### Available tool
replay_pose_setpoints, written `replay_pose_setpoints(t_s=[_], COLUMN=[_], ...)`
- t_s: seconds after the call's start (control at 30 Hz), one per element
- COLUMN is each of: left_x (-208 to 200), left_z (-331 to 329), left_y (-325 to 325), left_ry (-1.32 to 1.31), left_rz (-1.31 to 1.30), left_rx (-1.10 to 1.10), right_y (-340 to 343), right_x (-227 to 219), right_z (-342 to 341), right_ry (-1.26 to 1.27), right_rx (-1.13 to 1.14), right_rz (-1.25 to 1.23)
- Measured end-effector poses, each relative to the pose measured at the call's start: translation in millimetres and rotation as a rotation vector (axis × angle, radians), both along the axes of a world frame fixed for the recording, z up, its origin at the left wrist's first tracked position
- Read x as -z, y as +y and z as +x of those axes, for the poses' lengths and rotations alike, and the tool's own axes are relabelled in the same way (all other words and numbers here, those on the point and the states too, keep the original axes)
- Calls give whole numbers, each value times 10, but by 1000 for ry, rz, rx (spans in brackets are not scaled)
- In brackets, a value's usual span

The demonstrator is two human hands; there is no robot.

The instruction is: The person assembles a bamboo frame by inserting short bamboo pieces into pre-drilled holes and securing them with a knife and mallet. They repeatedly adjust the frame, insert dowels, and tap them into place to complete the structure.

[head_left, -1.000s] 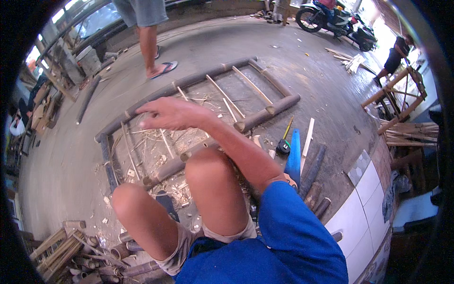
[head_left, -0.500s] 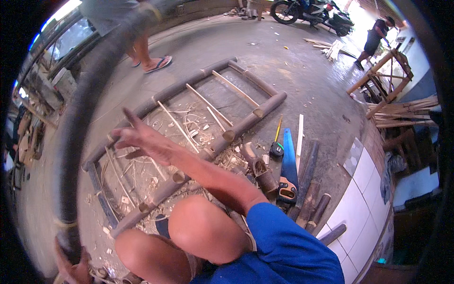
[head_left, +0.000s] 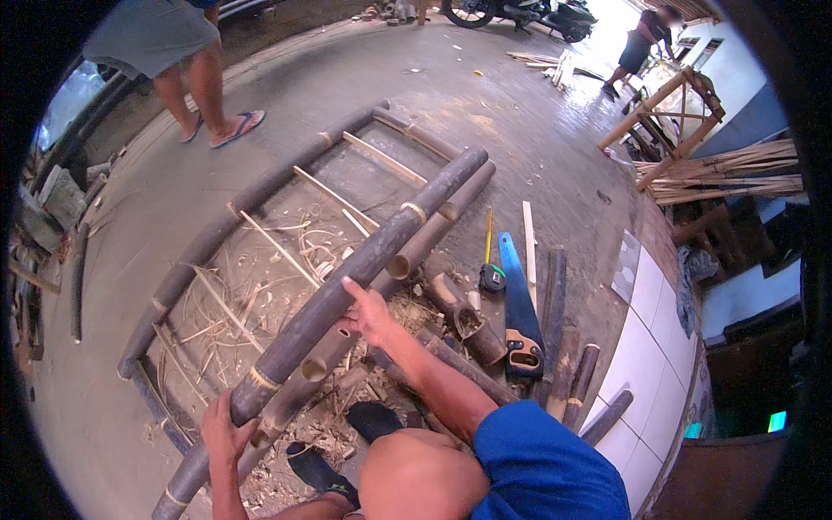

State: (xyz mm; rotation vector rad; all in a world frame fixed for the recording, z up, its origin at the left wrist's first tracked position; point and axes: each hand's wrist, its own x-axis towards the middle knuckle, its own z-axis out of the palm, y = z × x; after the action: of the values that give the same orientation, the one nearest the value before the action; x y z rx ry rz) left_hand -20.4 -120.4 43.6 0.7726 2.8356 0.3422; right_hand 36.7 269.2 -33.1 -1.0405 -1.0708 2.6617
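A long dark bamboo pole (head_left: 303, 334) slants across the work, lying along or just above the near rail (head_left: 425, 237) of a bamboo frame; whether they touch I cannot tell. My left hand (head_left: 225, 433) is wrapped round the pole near its lower end. Farther up, my right hand (head_left: 371, 314) grips it from the near side, thumb on top. Holes show along the near rail. The frame's far rail (head_left: 282, 176) lies on the floor, and thin pale strips (head_left: 270, 245) span between the rails. Shavings are scattered within and beside the frame.
Right of the frame lie a handsaw (head_left: 520, 303), a tape measure (head_left: 492, 277) and several bamboo offcuts (head_left: 555, 286). White tiles (head_left: 646, 347) edge the right side. One person in sandals (head_left: 238, 128) stands at far left; another person (head_left: 640, 52) is at far right near a motorbike (head_left: 529, 16).
The pole has swung from upright at the left down over the near rail. My right hand, open and reaching before, now grips it. The person in sandals appears farther left.
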Motion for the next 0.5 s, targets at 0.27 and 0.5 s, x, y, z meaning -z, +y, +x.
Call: replay_pose_setpoints(t_s=[0.27,0.5], left_x=[592,581], left_z=[-350,-594], left_y=[693,817], left_ry=[-237,-450], left_rz=[71,160], left_rx=[36,38], right_y=[193,-514], right_x=[259,153], right_z=[-65,18], right_ry=[-202,38], right_rx=[35,-670], right_rz=[678,1922])
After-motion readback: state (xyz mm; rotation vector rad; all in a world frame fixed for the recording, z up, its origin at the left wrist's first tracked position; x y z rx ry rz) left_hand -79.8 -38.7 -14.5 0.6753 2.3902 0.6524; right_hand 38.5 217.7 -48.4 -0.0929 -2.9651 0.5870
